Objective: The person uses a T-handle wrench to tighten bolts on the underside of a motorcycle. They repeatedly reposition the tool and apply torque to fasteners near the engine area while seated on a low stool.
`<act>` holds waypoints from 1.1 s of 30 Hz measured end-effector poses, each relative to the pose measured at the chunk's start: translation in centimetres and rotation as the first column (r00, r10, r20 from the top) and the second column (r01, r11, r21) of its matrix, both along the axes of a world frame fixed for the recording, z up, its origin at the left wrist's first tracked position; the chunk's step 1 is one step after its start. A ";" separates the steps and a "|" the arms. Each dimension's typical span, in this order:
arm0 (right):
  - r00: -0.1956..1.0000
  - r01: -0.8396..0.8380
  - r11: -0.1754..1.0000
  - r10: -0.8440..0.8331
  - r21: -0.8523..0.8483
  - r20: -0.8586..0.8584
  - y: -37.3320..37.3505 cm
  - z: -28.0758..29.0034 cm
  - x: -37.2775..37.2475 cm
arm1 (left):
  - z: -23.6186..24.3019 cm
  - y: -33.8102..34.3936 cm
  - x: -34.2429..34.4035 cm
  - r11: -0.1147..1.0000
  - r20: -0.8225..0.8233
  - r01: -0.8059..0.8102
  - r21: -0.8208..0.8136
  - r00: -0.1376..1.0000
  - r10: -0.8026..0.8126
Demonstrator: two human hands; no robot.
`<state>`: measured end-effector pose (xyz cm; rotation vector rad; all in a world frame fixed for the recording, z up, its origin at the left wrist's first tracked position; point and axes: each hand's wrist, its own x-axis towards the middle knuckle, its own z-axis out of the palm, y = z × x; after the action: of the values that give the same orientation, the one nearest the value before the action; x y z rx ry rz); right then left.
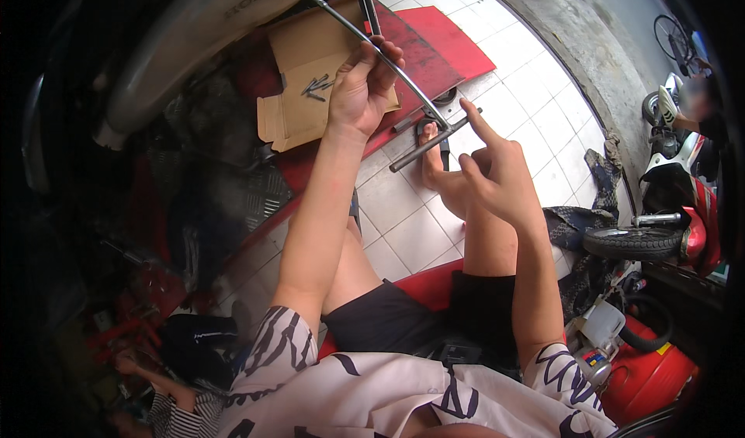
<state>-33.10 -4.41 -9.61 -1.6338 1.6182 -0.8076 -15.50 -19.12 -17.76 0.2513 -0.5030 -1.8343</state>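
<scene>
My left hand is closed around the shaft of a long T-handle wrench. The wrench slants from the crossbar, near my right hand, up to its far tip at the lower edge of a pale motorcycle panel; what the tip meets there is unclear. My right hand is beside the crossbar, index finger stretched out at its right end, thumb apart and other fingers curled; it grips nothing. Beneath my left hand, an opened cardboard box holds several small metal bolts.
The box lies on a red platform over white floor tiles. At right are a red motorcycle, its wheel and a red tank. One person sits far right; another in a striped top is lower left.
</scene>
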 end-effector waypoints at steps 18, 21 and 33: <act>0.954 -0.291 0.956 0.287 0.043 0.085 0.5 -1.5 1.9 | 0.3 -0.4 0.6 1.000 0.008 -0.011 0.021 1.000 0.010; 0.942 -0.314 0.948 0.318 -0.054 0.105 1.0 0.5 2.1 | 0.5 -0.5 1.2 1.000 -0.007 -0.006 0.009 1.000 0.006; 0.842 -0.534 0.843 0.537 -0.061 0.050 0.7 -0.7 3.0 | 0.4 -0.9 1.4 1.000 -0.044 -0.005 0.002 0.999 0.005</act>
<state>-30.10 -3.75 -10.34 -1.9392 1.0117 -0.5914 -14.09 -20.03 -17.39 0.2134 -0.4697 -1.8318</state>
